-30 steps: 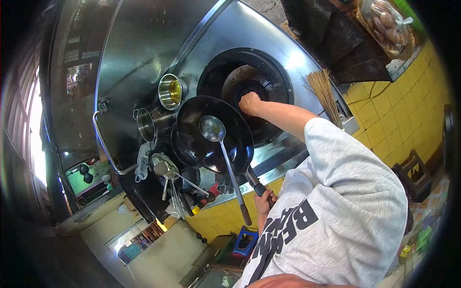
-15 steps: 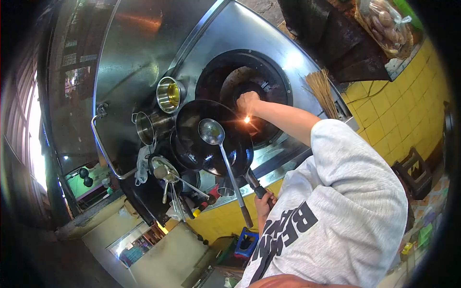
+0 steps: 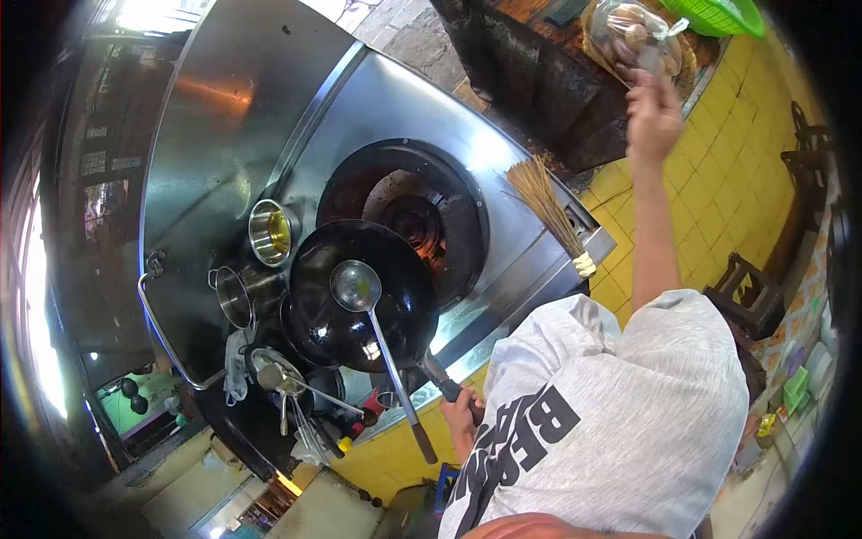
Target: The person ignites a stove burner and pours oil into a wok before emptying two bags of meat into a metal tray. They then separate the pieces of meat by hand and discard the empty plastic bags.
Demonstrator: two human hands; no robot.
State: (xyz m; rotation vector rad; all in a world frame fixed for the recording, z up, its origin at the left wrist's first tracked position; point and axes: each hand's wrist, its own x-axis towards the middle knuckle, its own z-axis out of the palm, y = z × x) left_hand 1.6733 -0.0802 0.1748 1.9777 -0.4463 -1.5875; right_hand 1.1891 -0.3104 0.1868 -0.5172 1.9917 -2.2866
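Note:
My left hand (image 3: 461, 413) is closed round the handle of a black wok (image 3: 359, 260), which is tilted beside the burner (image 3: 417, 225). An orange glow shows inside the burner. Across the wok lies a metal ladle (image 3: 356, 286), its long handle sticking out past the rim. My right hand (image 3: 655, 117) is raised at the upper right, fingers bent closed and blurred by motion. A small greyish shape shows at its fingertips, too smeared to name. Behind that hand is a clear plastic bag (image 3: 628, 27) of brownish, rounded things.
A straw brush (image 3: 548, 202) lies on the steel counter. A pot of yellow liquid (image 3: 269, 234), an empty metal pot (image 3: 233, 296) and a container of utensils (image 3: 278, 377) stand left of the wok. A green basket (image 3: 718, 13) sits at the upper right.
My right hand has left the burner, where a bright flame showed beside it, and swung up and right toward the plastic bag. My left hand still holds the wok. The view has shifted.

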